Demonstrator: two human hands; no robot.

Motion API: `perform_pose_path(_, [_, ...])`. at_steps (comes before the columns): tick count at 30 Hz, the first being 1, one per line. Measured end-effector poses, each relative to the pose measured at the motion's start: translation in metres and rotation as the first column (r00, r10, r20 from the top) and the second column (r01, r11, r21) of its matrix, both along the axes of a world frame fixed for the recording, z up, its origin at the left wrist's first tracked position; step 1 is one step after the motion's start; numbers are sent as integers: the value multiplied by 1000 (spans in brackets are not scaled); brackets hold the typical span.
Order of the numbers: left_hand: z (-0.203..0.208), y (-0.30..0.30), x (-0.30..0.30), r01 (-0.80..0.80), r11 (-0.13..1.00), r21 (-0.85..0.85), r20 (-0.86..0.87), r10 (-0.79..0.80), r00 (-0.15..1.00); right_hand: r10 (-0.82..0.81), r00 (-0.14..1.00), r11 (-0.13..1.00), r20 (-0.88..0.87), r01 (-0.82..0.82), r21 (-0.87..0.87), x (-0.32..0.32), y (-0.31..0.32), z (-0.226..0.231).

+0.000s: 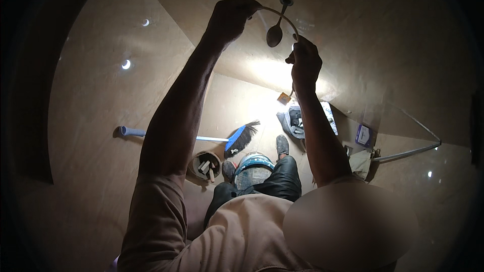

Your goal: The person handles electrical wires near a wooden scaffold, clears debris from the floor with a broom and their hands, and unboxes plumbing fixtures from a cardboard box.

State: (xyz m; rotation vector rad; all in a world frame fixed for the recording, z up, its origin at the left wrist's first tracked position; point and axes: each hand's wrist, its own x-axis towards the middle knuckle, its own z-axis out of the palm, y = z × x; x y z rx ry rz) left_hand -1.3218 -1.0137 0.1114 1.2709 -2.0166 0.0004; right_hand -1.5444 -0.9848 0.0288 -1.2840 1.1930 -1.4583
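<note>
"Firstly, the hands?"
"Left hand [233, 15], right hand [306, 58]: both were closed, gripping one pale cord [290, 20], arched, one o'clock."
"Step?"
"Seemingly bending; the next move called for steady grips."
"Outward?"
"Spoon [275, 36] showed beneath the arch; bucket [253, 160] sat at six o'clock."

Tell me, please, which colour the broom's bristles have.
The broom's bristles look black, best seen in the head view.

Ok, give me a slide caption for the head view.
Left hand and right hand hold a thin, pale cord bent into an arc, with a blue broom with dark bristles below.
</note>
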Motion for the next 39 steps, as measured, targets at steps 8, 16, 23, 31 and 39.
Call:
perform_pose_path(8, [-28,-5,5,-18,976,216,-311,86,946,24,990,999,142,-20,-25,17,-31,-22])
perform_pose_path(16, [-28,-14,-5,54,982,183,-248,-7,969,-143,952,980,-271,99,-171,9,-48,-34])
perform_pose_path(23, [-27,-22,-2,132,919,370,-278,-26,960,-56,968,992,-244,27,-121,10,-54,-30])
perform_pose_path(31, [-38,-13,-9,176,827,534,-625,245,741,40,952,995,-304,-67,-79,10,-52,-40])
perform_pose_path(39, [-50,-9,3,-40,989,141,-394,93,915,85,996,996,9,-85,-20,15,-28,-19])
